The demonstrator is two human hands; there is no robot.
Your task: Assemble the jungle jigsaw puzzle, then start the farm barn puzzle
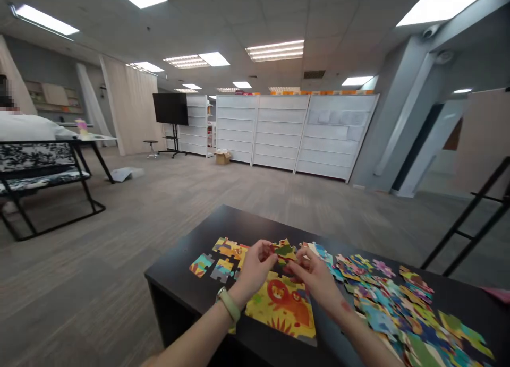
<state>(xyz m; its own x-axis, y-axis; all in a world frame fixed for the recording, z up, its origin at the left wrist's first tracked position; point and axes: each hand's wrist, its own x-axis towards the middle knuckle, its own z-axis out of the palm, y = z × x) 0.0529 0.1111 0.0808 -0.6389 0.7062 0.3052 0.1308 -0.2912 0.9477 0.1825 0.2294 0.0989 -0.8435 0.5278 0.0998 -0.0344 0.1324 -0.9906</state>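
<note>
Forearms (199, 324) are seen entering from the bottom edge of the frame, nearest the camera; a pale green wristband (229, 305) is worn on the left wrist. Both hands are brought together at lower centre, above a black tabletop (191, 245). By the left hand (254, 269), a small jigsaw section (285, 249) in green, yellow and red is pinched at its left side, thumb and fingers closed on it. Its right side is grasped by the fingertips of the right hand (316, 276). Whether one piece or several joined pieces are held cannot be told.

Directly below the hands, an assembled lion panel (281, 308) is laid flat, yellow ground with orange lions; its upper portion is partly covered by the hands. Left of the left hand, loose jigsaw pieces (201, 265) are spread near one another. At lower right, a mixed heap of jigsaw pieces (390, 303) is overlapped in many colours, extending to the bottom edge.

Background: at far left, a person in a white top (27, 127) is seated on a patterned chair (37, 160). At upper left of centre, a television (170, 109) is mounted on a wheeled stand. White shelving panels (279, 136) are ranged across the centre, with a cardboard box (222, 158) placed at their foot.
</note>
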